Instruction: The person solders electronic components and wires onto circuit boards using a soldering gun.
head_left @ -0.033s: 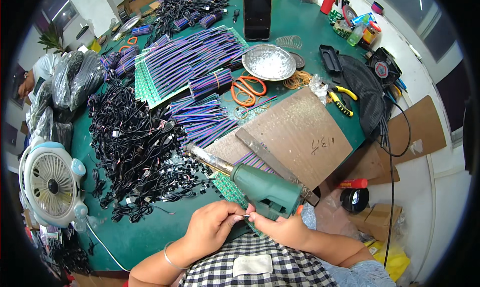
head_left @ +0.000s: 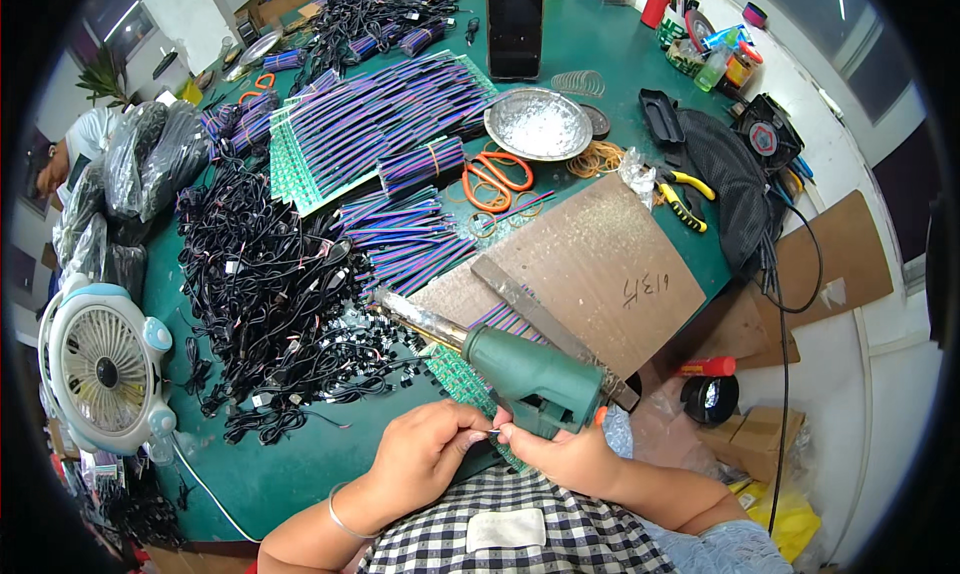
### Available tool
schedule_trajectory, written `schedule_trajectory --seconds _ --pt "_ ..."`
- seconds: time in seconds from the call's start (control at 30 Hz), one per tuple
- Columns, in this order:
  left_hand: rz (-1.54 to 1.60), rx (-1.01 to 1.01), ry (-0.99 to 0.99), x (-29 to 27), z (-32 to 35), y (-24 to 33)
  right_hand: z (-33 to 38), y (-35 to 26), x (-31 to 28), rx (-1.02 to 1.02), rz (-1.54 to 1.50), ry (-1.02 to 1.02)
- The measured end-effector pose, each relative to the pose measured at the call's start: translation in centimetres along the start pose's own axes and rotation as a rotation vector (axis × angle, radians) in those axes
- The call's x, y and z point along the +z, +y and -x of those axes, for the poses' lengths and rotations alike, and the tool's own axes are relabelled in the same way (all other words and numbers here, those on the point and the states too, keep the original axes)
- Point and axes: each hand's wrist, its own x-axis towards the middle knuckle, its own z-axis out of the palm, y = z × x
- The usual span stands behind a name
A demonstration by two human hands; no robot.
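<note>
My left hand and my right hand meet at the near table edge. Their fingertips pinch a thin wire between them. Just beyond them lies a green heat gun, its metal nozzle pointing up and left. A strip of green circuit boards with purple-blue wires lies under the gun. My left wrist wears a thin bangle.
A brown board carries a metal ruler. A black cable pile, coloured wire bundles, a white fan, a metal bowl, orange scissors, a phone and yellow pliers surround it.
</note>
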Motion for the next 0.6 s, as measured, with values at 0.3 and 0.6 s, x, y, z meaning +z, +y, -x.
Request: schedule_trajectory --seconds 0.3,0.6 --pt "-0.065 0.131 0.012 -0.43 -0.2 -0.18 -0.37 0.04 -0.32 0.049 -0.057 0.027" --pt "-0.182 0.187 0.058 -0.54 -0.27 -0.21 -0.05 -0.12 -0.04 -0.071 0.042 0.016"
